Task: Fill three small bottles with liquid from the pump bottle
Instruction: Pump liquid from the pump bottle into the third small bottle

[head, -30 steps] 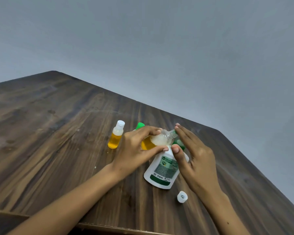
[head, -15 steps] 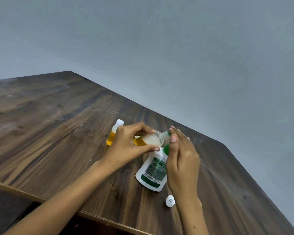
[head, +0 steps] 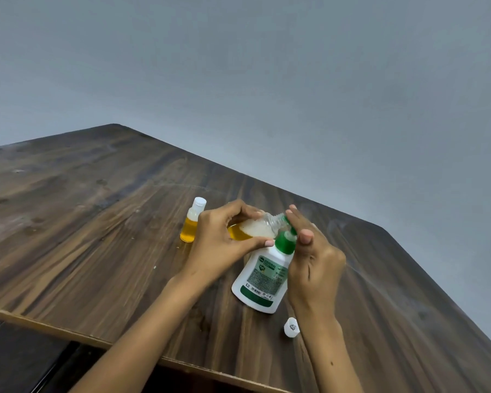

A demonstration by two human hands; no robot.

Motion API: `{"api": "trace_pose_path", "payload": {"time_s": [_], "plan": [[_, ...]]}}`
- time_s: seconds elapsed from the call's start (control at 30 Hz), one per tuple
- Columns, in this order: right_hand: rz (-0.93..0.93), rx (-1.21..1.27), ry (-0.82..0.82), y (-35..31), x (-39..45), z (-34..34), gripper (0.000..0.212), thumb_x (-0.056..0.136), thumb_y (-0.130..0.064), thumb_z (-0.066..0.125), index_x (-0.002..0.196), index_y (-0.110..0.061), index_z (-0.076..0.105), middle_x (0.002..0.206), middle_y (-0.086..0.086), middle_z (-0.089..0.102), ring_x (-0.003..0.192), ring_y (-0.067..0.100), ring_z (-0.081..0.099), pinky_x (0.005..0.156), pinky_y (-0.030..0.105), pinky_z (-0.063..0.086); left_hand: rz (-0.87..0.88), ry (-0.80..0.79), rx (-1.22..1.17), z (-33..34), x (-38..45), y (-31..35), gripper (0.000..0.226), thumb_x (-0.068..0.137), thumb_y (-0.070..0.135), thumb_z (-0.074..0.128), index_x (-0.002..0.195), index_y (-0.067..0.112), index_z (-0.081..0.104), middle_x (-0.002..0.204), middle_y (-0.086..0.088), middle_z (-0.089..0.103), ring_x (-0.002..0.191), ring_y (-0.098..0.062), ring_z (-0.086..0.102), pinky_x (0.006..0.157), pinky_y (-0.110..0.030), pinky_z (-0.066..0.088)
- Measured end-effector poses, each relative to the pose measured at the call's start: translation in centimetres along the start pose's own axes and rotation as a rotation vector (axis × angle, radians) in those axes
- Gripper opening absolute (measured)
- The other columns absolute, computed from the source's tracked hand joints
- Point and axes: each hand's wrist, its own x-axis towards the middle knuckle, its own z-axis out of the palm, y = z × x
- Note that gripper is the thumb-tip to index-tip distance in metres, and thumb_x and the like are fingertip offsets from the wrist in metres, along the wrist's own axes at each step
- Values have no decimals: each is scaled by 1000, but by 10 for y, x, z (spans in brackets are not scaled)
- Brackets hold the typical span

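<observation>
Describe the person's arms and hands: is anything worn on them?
Both arms are bare up to the frame edge: no sleeves, gloves, watch or bracelets show. The left hand and right hand carry no rings that I can see. The nails are short and unpainted. A few small dark spots mark the right forearm.

- A white plastic pump bottle with a green collar [head: 262,279] is standing on the dark wooden bench [head: 97,222], near its front edge.
- A small clear bottle partly filled with amber liquid [head: 255,229] is lying tilted above the pump bottle's top, between the left hand [head: 219,242] and the right hand [head: 312,259].
- A small capped bottle of amber liquid [head: 192,219] is standing upright just left of the left hand.
- A small white cap [head: 291,327] is lying on the bench in front of the pump bottle, beside the right wrist.
</observation>
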Motion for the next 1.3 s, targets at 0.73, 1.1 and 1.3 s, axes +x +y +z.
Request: {"api": "trace_pose_path", "payload": {"time_s": [0.73,1.1,1.3], "plan": [[-94,-157,65,1,13,1,52,97,-28,28,93,-8,76,104,2,73,101,12,65,83,38,55,-18,84,78,-3,-6,0,34,56,14,94,82,13,72,91,11,75,90,1,70,82,-14,53],[-119,-134,66,5,14,-1,51,94,-29,28,98,-9,76,105,3,72,99,9,65,82,38,55,25,79,87,-1,-7,2,38,57,15,93,88,6,74,95,5,75,93,1,70,81,-15,54],[-71,-111,59,6,1,5,51,94,-28,28,104,-9,75,111,1,70,103,13,67,80,35,56,23,98,78,-3,-11,-3,40,57,14,93,91,4,74,97,3,75,96,-1,70,84,-19,55]]}}
